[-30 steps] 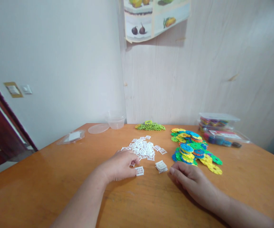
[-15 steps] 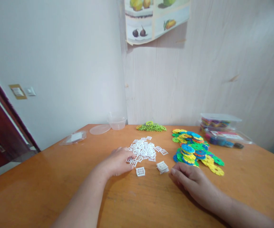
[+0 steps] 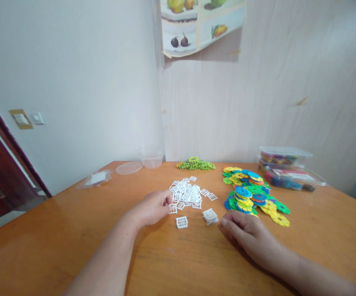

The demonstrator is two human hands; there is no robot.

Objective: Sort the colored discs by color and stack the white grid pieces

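Observation:
A heap of small white lattice pieces (image 3: 187, 192) lies in the middle of the orange wooden table (image 3: 73, 230). My left hand (image 3: 153, 207) rests at the heap's left edge, its fingertips pinching a white piece there. One white piece (image 3: 182, 222) lies alone in front of the heap. A short stack of white pieces (image 3: 210, 216) sits to its right. My right hand (image 3: 247, 236) lies flat on the table just right of that stack, holding nothing.
Coloured plastic discs (image 3: 252, 193) are spread to the right. A green pile (image 3: 195, 164) lies at the back. A clear tub (image 3: 152, 157) and lid (image 3: 129, 167) stand back left, a clear packet (image 3: 95, 179) further left, clear boxes of parts (image 3: 284, 166) back right.
My left hand let go of the lone white piece and moved back up to the heap's left edge, closing on another piece. My right hand stayed put.

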